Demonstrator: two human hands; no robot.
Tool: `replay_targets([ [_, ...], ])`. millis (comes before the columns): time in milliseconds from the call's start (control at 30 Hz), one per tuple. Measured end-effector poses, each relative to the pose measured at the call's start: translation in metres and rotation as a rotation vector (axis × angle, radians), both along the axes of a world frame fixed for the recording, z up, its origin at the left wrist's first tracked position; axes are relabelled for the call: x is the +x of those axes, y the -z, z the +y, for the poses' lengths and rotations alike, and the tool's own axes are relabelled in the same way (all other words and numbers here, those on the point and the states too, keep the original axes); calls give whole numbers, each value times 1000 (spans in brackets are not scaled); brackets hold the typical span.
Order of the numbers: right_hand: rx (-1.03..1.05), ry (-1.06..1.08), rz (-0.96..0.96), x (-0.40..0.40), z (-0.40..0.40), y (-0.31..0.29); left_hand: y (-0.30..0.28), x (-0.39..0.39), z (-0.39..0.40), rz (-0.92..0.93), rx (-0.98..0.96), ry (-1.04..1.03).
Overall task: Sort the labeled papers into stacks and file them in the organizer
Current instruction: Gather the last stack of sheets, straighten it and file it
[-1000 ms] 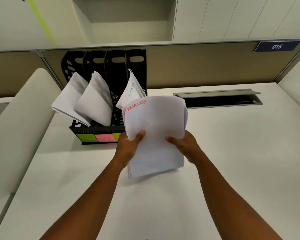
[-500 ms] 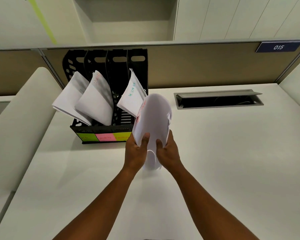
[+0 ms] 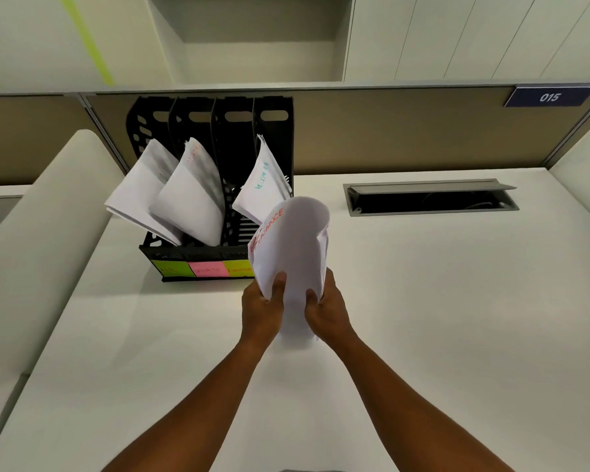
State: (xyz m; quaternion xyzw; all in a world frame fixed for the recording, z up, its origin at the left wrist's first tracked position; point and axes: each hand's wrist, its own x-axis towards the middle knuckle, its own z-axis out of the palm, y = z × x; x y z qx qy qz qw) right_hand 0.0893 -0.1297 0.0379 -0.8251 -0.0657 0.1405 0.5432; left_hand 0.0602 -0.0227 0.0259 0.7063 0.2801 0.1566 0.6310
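A stack of white papers [image 3: 292, 247] with "FINANCE" written in red is curled into a loose roll. My left hand [image 3: 263, 310] and my right hand [image 3: 327, 308] both grip its lower end, just in front of the black organizer [image 3: 198, 255]. The organizer has several upright slots and green and pink labels along its front. Folded stacks lean out of the first slot [image 3: 137, 195], the second slot [image 3: 193, 195] and the fourth slot [image 3: 264, 185]. The third slot looks empty.
A cable hatch [image 3: 430, 197] with its lid raised is sunk in the white desk to the right of the organizer. A beige partition [image 3: 406, 131] with a "015" plate [image 3: 549, 97] runs behind. Rounded white dividers stand at the left [image 3: 34, 240] and far right.
The FINANCE stack was held flat and wide by its sides one second ago. My hands have come together and bent it into a curl, and it now tilts toward the organizer.
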Motion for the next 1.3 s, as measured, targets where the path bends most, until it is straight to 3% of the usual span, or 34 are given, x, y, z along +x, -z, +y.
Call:
replay_targets([
  [500,224,279,-172,17,-10,-16,-26,-2,23,-203,-92,-102],
  [1300,295,275,-150,14,-7,-13,-23,-7,30,-283,-97,-145],
])
